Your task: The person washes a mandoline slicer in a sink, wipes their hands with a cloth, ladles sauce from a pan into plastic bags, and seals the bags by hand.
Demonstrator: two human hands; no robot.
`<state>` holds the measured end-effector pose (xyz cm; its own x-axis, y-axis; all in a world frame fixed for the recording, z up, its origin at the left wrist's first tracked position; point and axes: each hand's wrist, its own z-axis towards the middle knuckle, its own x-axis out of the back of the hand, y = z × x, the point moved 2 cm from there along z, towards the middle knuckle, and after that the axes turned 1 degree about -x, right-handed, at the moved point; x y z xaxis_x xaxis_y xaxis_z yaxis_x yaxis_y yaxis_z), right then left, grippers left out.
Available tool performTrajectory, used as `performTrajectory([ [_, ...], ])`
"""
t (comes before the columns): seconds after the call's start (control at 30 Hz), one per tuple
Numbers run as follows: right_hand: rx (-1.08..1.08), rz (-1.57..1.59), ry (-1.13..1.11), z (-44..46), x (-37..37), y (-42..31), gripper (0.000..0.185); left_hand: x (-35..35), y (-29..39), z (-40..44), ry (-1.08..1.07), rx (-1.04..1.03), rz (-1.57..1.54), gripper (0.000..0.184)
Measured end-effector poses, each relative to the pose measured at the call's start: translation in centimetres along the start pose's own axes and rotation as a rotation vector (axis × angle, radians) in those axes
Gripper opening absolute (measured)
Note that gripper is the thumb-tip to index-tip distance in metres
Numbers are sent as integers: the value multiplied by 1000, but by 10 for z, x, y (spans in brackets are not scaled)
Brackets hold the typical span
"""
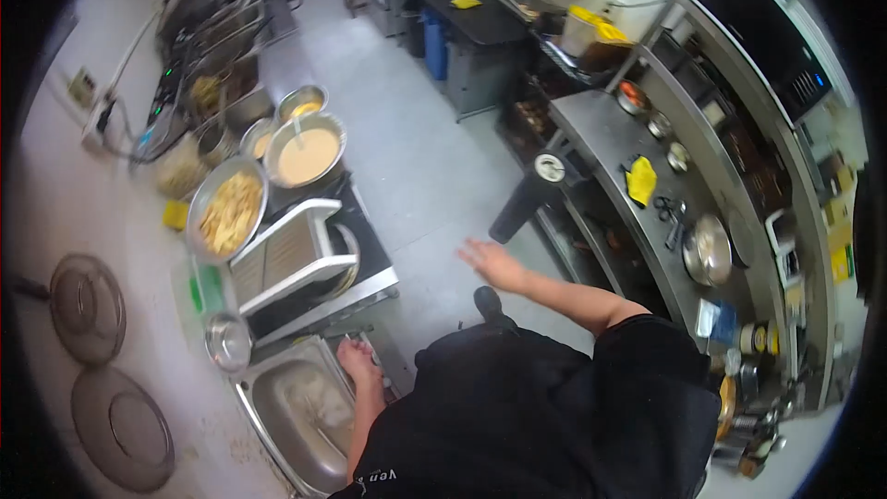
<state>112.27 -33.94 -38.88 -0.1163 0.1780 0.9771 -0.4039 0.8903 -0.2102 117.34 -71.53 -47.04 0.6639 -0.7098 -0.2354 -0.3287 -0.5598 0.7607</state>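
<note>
My left hand [360, 362] is at the right rim of the metal sink [248, 397], its fingers curled; what they hold, if anything, is hidden. Whitish suds or water lie in the basin. Over the aisle floor my right hand [492, 264] is stretched out with fingers spread, holding nothing. Just beyond it, beside the steel shelving, is a tall black cylinder [522, 203] with a white round top. A white mandoline slicer [294, 254] rests on the counter beyond the sink.
On the left counter are a bowl of sliced food [228, 212], a bowl of orange-tan liquid [308, 157] and a small metal bowl [228, 342]. The right steel counter bears a yellow cloth or glove [640, 181], scissors [670, 211] and a metal bowl [707, 251]. A dark table [480, 23] stands ahead.
</note>
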Motion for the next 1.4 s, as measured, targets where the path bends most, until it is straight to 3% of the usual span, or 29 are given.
performTrajectory([
  [0.07,-269,61,198,-39,26,56,70,-35,-14,-14,-105,25,78,5],
  [0.13,-550,-179,254,-70,41,107,68,-82,-15,-25,-172,-49,258,12],
  [0.2,-830,-213,134,-101,48,154,58,-121,-15,-29,-309,-55,284,22],
  [0.27,-858,-206,236,-133,49,208,27,-157,-19,-21,-516,-146,394,19],
  [0.33,-794,-90,407,-162,49,287,19,-201,-11,-54,-486,-165,366,18],
  [0.43,-1068,-65,550,-198,70,381,17,-263,-24,-82,-418,-205,360,17],
  [0.47,-1248,96,495,-209,75,412,27,-289,-33,-98,-435,-216,369,17],
  [0.53,-1263,95,673,-224,74,454,49,-341,-54,-140,-512,-108,453,21],
  [0.57,-1364,-89,638,-227,69,469,57,-366,-75,-146,-584,-113,546,29],
  [0.63,-1404,-100,564,-240,57,480,51,-425,-105,-178,-745,-52,686,44],
  [0.67,-1441,-124,489,-244,55,486,46,-455,-119,-194,-839,-120,758,49],
  [0.77,-1422,152,510,-251,73,520,35,-540,-163,-222,-1175,-220,919,57],
  [0.87,-1164,328,1008,-251,110,527,30,-611,-197,-258,-1353,-251,850,60],
  [0.93,-1087,714,914,-251,135,516,30,-656,-212,-273,-1379,-214,854,61],
  [0.97,-1011,892,998,-249,152,494,31,-679,-219,-283,-1390,-190,848,63],
  [1.07,-806,1282,1107,-231,172,438,36,-745,-250,-307,-1423,201,291,62],
  [1.1,-801,1374,1102,-222,187,419,40,-768,-286,-298,-1344,355,101,59],
  [1.13,-800,1469,1094,-211,196,402,45,-766,-280,-337,-1169,568,125,53],
  [1.2,-1081,785,1055,-194,171,414,61,-761,-352,-336,-1469,1024,-225,52],
  [1.23,-1133,782,1075,-200,181,411,61,-752,-349,-359,-1469,1071,-188,52],
  [1.3,-862,1558,1562,-218,210,421,77,-750,-340,-406,-1370,1127,-46,46],
  [1.33,-879,1527,1604,-226,212,431,77,-753,-343,-420,-1390,1162,-25,46],
  [1.4,-887,1408,1594,-232,219,436,86,-753,-344,-433,-1453,1031,45,44],
])
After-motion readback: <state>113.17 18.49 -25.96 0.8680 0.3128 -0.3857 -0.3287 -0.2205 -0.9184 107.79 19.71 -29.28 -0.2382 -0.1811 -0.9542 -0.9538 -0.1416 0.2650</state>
